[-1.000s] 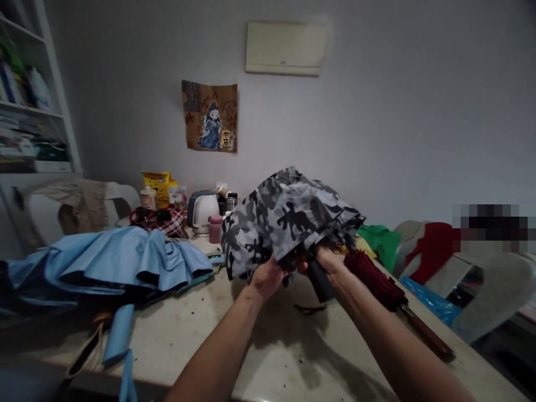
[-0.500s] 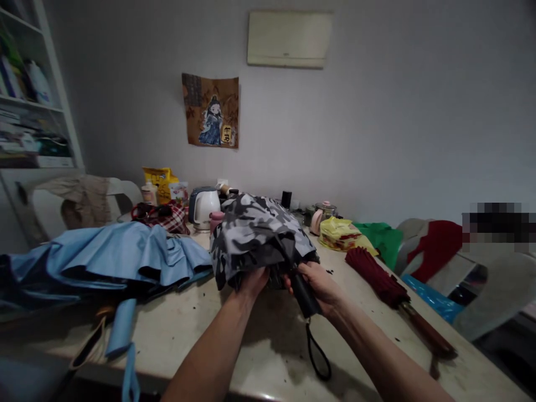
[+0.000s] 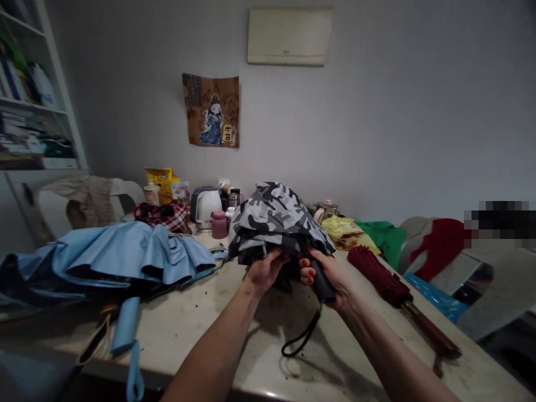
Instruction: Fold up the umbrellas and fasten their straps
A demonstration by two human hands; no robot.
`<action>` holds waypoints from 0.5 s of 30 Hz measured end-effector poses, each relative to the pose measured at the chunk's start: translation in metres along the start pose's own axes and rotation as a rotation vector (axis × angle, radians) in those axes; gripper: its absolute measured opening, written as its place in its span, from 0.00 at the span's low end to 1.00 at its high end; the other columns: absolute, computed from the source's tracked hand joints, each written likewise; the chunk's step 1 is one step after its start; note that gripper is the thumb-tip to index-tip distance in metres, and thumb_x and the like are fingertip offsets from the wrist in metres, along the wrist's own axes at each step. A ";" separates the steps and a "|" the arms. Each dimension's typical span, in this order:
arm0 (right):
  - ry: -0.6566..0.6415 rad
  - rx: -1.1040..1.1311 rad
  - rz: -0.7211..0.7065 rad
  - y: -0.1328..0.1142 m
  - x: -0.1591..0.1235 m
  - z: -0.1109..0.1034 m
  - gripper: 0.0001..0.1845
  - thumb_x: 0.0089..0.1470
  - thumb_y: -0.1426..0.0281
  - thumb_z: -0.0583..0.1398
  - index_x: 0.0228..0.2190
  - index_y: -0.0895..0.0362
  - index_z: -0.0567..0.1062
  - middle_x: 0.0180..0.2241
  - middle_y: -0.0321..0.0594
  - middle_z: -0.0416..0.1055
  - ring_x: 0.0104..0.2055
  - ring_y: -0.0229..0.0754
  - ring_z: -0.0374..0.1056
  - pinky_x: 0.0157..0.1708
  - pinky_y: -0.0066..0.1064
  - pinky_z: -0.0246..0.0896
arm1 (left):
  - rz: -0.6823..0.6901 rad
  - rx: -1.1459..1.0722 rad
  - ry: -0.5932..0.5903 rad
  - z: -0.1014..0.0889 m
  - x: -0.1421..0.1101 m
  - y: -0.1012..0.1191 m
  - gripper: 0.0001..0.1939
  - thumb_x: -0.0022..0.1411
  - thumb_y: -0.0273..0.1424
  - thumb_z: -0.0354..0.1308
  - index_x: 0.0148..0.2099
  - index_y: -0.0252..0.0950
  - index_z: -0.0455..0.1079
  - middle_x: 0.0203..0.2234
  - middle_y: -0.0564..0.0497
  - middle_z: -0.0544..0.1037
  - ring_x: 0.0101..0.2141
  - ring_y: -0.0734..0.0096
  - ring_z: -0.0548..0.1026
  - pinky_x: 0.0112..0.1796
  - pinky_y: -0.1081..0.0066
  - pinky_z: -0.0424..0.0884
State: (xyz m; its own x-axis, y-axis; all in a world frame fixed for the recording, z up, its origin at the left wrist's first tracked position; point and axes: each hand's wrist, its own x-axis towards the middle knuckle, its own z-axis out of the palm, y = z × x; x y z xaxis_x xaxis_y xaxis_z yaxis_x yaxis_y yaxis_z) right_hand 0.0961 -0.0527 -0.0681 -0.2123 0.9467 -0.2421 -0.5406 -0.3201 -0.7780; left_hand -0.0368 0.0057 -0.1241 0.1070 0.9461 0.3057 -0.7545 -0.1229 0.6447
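A grey, black and white camouflage umbrella (image 3: 280, 215), loosely folded, is held up over the middle of the table (image 3: 188, 335), its canopy pointing away from me. Around its black handle, from which a wrist loop hangs, my right hand (image 3: 324, 273) is closed. My left hand (image 3: 266, 271) is closed at the canopy's lower edge; its fingertips are partly hidden under the cloth. A light blue umbrella (image 3: 138, 251) lies half-folded to the left, with a blue handle and strap toward me. On the right lies a dark red umbrella (image 3: 379, 276), furled, with a brown wooden handle.
Behind the umbrellas stand a white kettle (image 3: 208, 207), a pink jar (image 3: 219, 224) and a yellow snack bag (image 3: 161, 181). A yellow plastic bag (image 3: 347, 233) and green cloth (image 3: 383, 237) lie back right. Chairs (image 3: 498, 290) flank the table; a blurred patch covers something far right.
The camouflage umbrella has shifted right and turned, its canopy drawn narrower on the left. Both hands moved slightly right and up with it, and the wrist loop swung left.
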 end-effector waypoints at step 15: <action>0.019 -0.036 -0.429 -0.015 0.053 -0.028 0.22 0.42 0.56 0.69 0.23 0.57 0.66 0.16 0.31 0.63 0.15 0.34 0.59 0.13 0.25 0.57 | -0.200 0.312 -0.223 0.018 -0.027 -0.034 0.36 0.44 0.50 0.69 0.46 0.34 0.59 0.28 0.53 0.73 0.25 0.75 0.73 0.26 0.74 0.69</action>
State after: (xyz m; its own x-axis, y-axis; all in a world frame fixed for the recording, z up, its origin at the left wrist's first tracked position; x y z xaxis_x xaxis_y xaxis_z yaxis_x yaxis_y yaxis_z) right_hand 0.1161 0.0037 -0.0854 0.0405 0.9944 0.0975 -0.5481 0.1037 -0.8299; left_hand -0.0020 -0.0210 -0.1414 0.3939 0.8770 0.2752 -0.4766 -0.0611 0.8770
